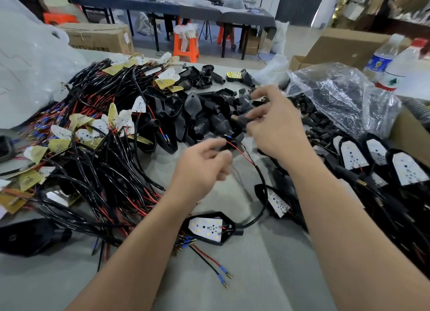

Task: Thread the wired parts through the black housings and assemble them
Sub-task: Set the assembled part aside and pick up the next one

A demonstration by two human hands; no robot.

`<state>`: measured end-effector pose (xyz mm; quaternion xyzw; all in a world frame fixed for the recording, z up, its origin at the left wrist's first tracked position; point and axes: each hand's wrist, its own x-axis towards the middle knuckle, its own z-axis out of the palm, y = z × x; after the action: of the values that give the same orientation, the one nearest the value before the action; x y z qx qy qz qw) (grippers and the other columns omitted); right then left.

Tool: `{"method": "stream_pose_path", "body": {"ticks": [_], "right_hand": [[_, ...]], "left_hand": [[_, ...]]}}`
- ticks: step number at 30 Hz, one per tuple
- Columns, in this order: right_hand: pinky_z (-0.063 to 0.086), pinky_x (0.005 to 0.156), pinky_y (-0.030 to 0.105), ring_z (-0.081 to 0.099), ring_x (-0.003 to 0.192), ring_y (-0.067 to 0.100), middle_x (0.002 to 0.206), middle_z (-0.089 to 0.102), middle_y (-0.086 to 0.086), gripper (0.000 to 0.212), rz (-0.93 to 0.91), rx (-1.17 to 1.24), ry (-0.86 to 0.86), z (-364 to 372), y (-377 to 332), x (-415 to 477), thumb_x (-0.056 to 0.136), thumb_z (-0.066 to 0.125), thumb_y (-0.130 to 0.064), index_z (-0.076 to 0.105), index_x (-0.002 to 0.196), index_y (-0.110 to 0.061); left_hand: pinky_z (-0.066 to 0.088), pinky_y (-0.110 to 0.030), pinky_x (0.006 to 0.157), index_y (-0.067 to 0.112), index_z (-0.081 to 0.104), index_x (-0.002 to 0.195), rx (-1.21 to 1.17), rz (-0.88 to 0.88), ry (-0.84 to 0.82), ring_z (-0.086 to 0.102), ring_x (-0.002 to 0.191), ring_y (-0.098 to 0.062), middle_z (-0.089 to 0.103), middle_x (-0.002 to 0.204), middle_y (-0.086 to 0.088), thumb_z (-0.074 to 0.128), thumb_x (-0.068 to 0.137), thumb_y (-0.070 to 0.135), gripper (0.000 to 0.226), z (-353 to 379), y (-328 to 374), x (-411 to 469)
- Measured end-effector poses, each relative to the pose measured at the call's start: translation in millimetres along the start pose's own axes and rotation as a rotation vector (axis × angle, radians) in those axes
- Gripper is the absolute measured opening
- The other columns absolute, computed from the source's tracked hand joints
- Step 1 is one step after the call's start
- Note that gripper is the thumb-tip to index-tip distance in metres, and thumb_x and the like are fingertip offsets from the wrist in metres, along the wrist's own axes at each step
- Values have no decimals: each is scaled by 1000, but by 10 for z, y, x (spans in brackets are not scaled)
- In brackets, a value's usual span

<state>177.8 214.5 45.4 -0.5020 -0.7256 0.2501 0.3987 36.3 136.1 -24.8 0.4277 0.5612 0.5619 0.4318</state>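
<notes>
wire leads: thin red and black wire leads (240, 154) came out from under the left hand's fingers, pretty much mid-table, and ran down into a black cable (264, 194)
left hand (202, 171): fingers curled in, pinching the wire leads up near their blue-tipped end. It was a bit blurry, so I couldn't tell exactly which fingers did the work
right hand (277, 126): just up and right of the left one, thumb and a couple of fingers pinching a small black housing (242, 121), the other fingers fanned out loose over the pile
fitted housing (233, 229): lay flat on the table by the left forearm, with a white LED board (206, 227) face up inside it and the black cable looping out of its neck
loose ends (221, 273): a red and black pair with blue sleeves and gold tips, on the table just below the fitted housing
housing pile (200, 110): empty black shells heaped right behind both hands
wired boards (93, 133): big tangle of cables and boards off to the left
finished row (377, 157): housings with boards in, lined up on the right
plastic bag (337, 91): crinkly clear one behind that row, two bottles (381, 59) past it
table (267, 264): grey top
</notes>
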Motion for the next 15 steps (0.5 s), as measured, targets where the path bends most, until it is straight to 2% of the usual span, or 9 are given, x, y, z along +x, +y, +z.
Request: {"method": "stream_pose_path", "body": {"ticks": [2, 4, 5, 7, 9, 11, 13, 15], "right_hand": [[63, 74, 45, 75, 78, 23, 81, 76, -2, 41, 109, 207, -85, 93, -48, -170, 76, 70, 3, 59, 100, -29], [62, 79, 50, 76, 78, 25, 78, 77, -1, 28, 112, 267, -110, 169, -49, -282, 74, 74, -4, 63, 89, -25], [62, 79, 49, 76, 76, 26, 75, 77, 1, 20, 87, 279, -125, 195, -45, -326, 74, 76, -8, 65, 84, -22], [61, 72, 39, 74, 67, 21, 67, 75, 2, 6, 44, 245, -167, 223, -12, -382, 76, 77, -19, 71, 77, -21], [53, 62, 26, 66, 60, 12, 64, 73, -5, 6, 31, 162, -135, 224, 56, -405, 79, 73, -31, 76, 75, -28], [49, 64, 17, 63, 65, 1, 71, 74, -13, 10, 54, 76, 20, 212, 135, -405, 83, 67, -33, 78, 82, -31], [51, 88, 25, 67, 93, 6, 98, 76, -11, 23, 157, 6, 85, 214, 201, -397, 88, 64, -32, 75, 108, -29], [51, 97, 37, 65, 106, 17, 113, 73, -3, 39, 276, 0, 40, 249, 252, -412, 89, 64, -40, 67, 124, -23]], "left_hand": [[57, -22, 66, 20, 73, 113, -174, 6, -63, 68, 68, -12, 78, 87, 3, 63, 101, 11, 18, -9, 81, 0], [54, -18, 65, 19, 75, 104, -234, -33, -100, 63, 68, -10, 76, 86, 2, 58, 104, 14, 18, -46, 117, -24], [51, -17, 63, 17, 75, 101, -260, -66, -86, 59, 67, -8, 73, 83, 3, 57, 104, 15, 19, -69, 116, -29], [43, -15, 61, 18, 76, 100, -314, -115, -46, 52, 63, -4, 67, 77, 7, 59, 103, 15, 18, -111, 112, -25], [38, -16, 62, 18, 77, 100, -354, -144, -11, 48, 60, -2, 66, 73, 10, 60, 102, 11, 19, -123, 128, -1], [38, -17, 61, 18, 78, 94, -359, -165, 41, 47, 61, -4, 66, 71, 10, 61, 101, 10, 21, -118, 141, 26], [42, -17, 59, 17, 77, 90, -354, -183, 66, 50, 62, -6, 67, 72, 6, 60, 102, 10, 22, -119, 125, 38], [47, -15, 58, 15, 76, 91, -367, -187, 52, 55, 63, -7, 72, 77, 1, 58, 103, 9, 22, -130, 103, 43]]}}
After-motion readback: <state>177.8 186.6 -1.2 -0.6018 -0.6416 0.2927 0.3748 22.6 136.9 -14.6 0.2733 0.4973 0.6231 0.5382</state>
